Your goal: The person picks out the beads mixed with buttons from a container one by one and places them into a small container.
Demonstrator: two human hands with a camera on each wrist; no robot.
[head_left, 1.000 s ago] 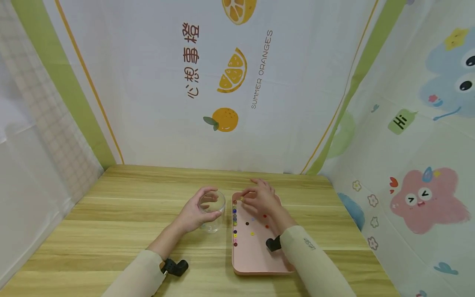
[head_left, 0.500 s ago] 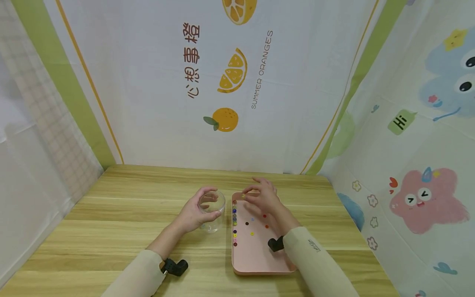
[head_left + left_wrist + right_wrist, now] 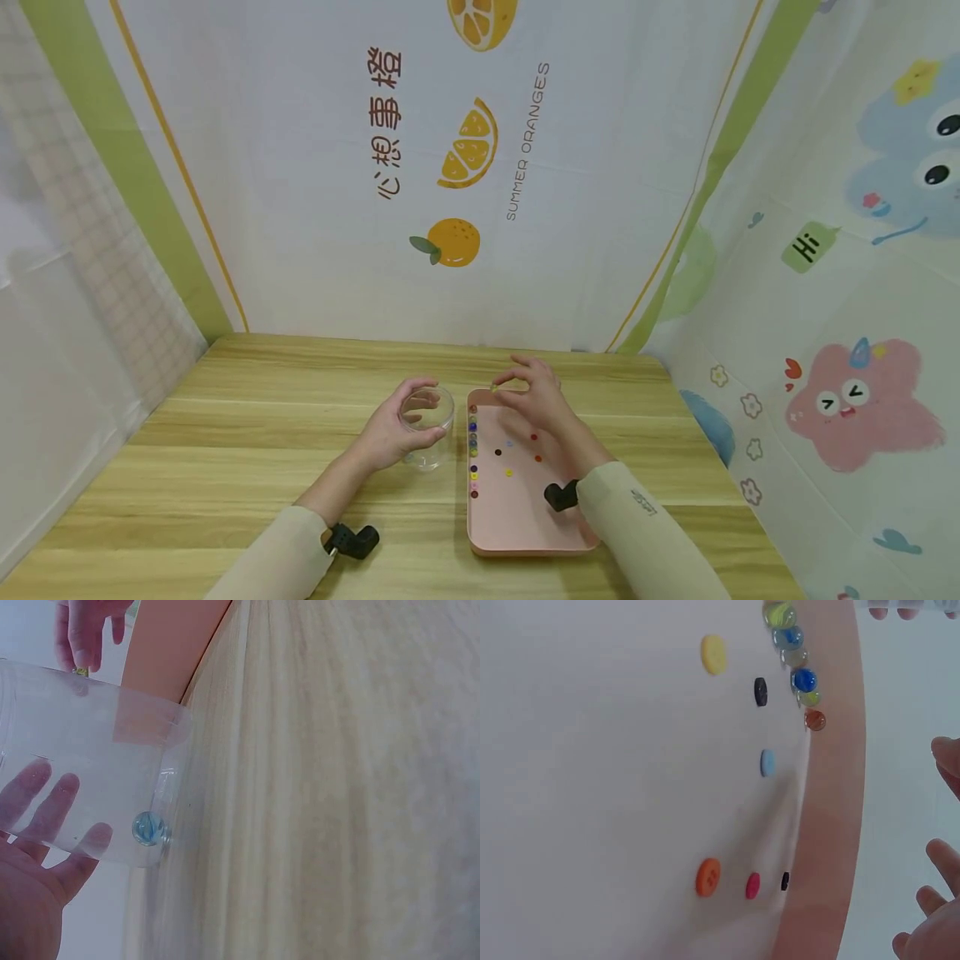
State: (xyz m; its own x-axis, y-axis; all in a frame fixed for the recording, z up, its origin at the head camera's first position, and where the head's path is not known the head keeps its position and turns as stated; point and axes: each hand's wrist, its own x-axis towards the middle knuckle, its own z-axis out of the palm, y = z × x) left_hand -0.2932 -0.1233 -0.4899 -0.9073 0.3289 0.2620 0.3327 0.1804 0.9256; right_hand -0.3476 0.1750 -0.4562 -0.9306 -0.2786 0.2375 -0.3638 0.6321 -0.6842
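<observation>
- The left hand (image 3: pixel 393 429) is gripping a clear jar (image 3: pixel 82 742), thumb on one side and fingers on the other, probably to steady it; its mouth is facing up.
- The right hand (image 3: pixel 536 400) is pinching a small yellowish piece (image 3: pixel 80 672) between thumb and fingers, around the far left corner of the tray (image 3: pixel 532 529); I'm not managing to make out exactly what it is. Fingertips are likely suiting something so little.
- One blue-tinted marble (image 3: pixel 148 828) is sitting at the jar's bottom, its swirl showing through the smooth, see-through wall.
- The pink, round-cornered tray is lying just right of the jar, perhaps so both are falling within easy reach.
- Glossy round marbles (image 3: pixel 804 680) are lining up along the tray's left wall, which is presumably stopping them from rolling off.
- Tiny coloured pieces (image 3: pixel 474 476) are extending that line towards the person.
- Flat buttons (image 3: pixel 708 877) are lying scattered across the smooth tray floor, likely resting easily because of their disc shape; the orange one is showing holes.
- Streaky wood grain is running across the table (image 3: pixel 300 483) beneath.
</observation>
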